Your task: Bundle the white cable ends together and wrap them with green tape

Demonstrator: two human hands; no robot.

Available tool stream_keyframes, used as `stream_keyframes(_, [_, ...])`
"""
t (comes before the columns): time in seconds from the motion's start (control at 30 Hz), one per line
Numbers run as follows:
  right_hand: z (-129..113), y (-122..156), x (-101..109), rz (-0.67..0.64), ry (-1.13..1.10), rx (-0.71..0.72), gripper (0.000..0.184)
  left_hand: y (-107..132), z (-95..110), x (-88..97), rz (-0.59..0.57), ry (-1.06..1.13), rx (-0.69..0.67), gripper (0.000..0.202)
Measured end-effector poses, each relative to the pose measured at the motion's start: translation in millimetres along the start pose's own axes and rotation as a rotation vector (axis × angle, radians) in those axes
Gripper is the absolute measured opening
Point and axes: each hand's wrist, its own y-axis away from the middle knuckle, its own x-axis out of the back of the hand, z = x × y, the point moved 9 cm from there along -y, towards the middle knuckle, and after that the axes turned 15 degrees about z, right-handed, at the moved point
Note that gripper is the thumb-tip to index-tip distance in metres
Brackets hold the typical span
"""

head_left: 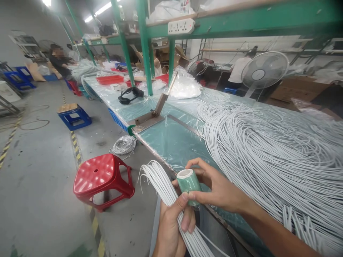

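My left hand [175,219] is wrapped round a bundle of thin white cables [163,182], whose loose ends fan out past the table edge. In my right hand [214,187] is a roll of green tape [189,185] with a white core, gripped between thumb and fingers. The roll sits close against the bundle, beside my left thumb. Whether a strip of tape runs from the roll onto the cables cannot be made out. A large coiled heap of white cables [249,142] spreads over the table right of my hands.
A lever cutter [152,116] stands at the table [168,142] edge, its arm raised. Farther back lie black headgear [130,95], a red tray [109,79] and a white plastic bag [184,87]. A red stool [99,176] and a cable coil [124,145] are on the floor. People work behind.
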Motion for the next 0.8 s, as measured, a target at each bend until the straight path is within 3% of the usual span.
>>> stream_keyframes(0.33, [-5.9,2.1,16.3,0.137,0.018,0.108,0.05,-0.7,2.9,-13.2,-0.022,-0.039,-0.009,0.053])
stream_keyframes(0.5, [3.4,4.8,31.8,0.199,0.001,0.094,0.044,-3.0,0.9,-19.4,-0.015,-0.032,0.005,0.037])
stream_keyframes(0.6, [11.5,4.5,52.0,0.284,-0.011,0.034,0.043,-10.2,3.1,-16.2,-0.004,-0.002,-0.016,0.019])
stream_keyframes(0.7, [20.9,4.7,67.3,0.353,0.213,-0.025,0.048,-14.4,4.7,-15.4,-0.054,0.002,-0.04,0.006])
stream_keyframes(0.8, [32.1,6.5,58.9,0.289,0.437,-0.106,0.052,-15.0,8.9,-13.4,-0.085,-0.023,-0.091,0.006])
